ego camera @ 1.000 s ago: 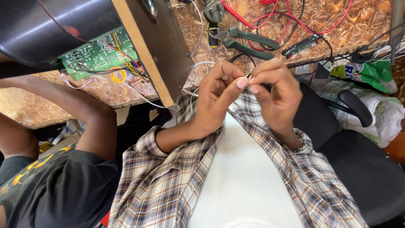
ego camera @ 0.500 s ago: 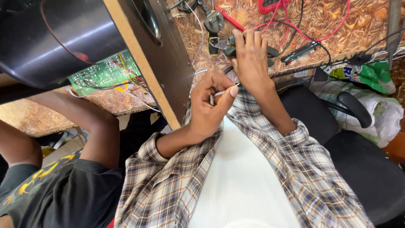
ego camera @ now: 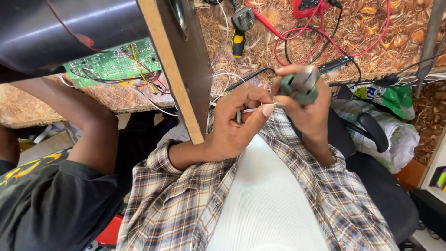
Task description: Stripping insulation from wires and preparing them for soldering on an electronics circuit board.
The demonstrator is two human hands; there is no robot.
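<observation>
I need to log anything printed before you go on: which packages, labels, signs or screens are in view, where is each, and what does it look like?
Green packet: right of the bench edge, on a pale plastic bag; crumpled, green with white and blue print.
Red meter: top edge of the bench; red case, mostly cut off, screen not visible.
Colourful box: far right edge; yellow and purple, mostly cut off.
No signs.
</observation>
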